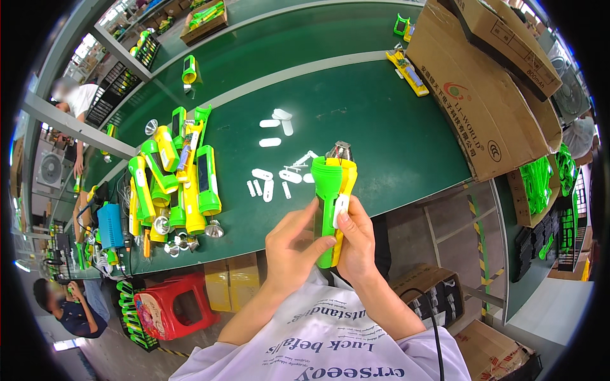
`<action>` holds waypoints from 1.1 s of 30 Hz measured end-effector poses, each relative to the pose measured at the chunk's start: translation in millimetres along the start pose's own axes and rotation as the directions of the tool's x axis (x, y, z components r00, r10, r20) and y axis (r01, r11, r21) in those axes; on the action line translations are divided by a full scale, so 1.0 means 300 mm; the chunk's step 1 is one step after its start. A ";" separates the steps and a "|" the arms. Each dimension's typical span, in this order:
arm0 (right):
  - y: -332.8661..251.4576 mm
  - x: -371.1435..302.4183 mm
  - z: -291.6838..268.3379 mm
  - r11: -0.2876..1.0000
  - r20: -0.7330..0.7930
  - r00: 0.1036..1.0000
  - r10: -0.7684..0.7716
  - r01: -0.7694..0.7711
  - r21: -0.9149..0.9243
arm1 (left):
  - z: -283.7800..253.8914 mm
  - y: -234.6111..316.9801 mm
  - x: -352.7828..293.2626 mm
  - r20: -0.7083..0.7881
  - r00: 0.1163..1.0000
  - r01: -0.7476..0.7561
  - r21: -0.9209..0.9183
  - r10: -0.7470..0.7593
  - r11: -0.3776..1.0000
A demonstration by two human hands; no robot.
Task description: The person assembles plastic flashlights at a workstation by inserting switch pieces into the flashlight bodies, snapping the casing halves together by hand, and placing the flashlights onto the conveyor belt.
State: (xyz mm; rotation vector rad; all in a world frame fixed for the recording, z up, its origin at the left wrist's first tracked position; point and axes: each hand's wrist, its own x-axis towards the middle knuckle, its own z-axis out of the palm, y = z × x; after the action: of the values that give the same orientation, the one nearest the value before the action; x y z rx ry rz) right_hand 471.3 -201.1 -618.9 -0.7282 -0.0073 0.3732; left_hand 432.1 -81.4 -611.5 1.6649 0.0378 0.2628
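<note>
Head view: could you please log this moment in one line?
left hand: holding green-yellow flashlight; right hand: holding flashlight, thumb on white piece; flashlight pile: table's left

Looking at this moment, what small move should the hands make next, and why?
Probably squeeze the green shell and yellow shell together, steadying the white oval piece. The left hand grips the green side; the right hand grips the yellow side, its thumb against the white piece near where the colours meet. Whether the parts are fully seated isn't clear.
</note>
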 end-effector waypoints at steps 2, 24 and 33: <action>0.000 -0.002 -0.003 1.000 -0.003 1.000 -0.003 0.003 -0.010 | 0.003 0.003 0.001 -0.001 1.000 -0.007 0.014 0.007 1.000; -0.003 -0.003 0.005 1.000 -0.078 0.997 0.011 -0.010 0.022 | -0.003 0.041 0.040 0.092 0.986 0.145 -0.057 -0.139 0.988; 0.001 -0.019 0.004 0.995 -0.092 0.994 -0.054 0.045 -0.089 | 0.008 0.032 0.022 0.100 0.995 -0.010 0.170 -0.007 0.985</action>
State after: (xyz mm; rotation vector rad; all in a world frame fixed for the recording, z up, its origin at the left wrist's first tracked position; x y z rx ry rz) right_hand 465.8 -201.9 -617.5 -0.8296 0.0475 0.2922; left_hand 437.7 -83.7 -601.3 1.8461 -0.0174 0.1809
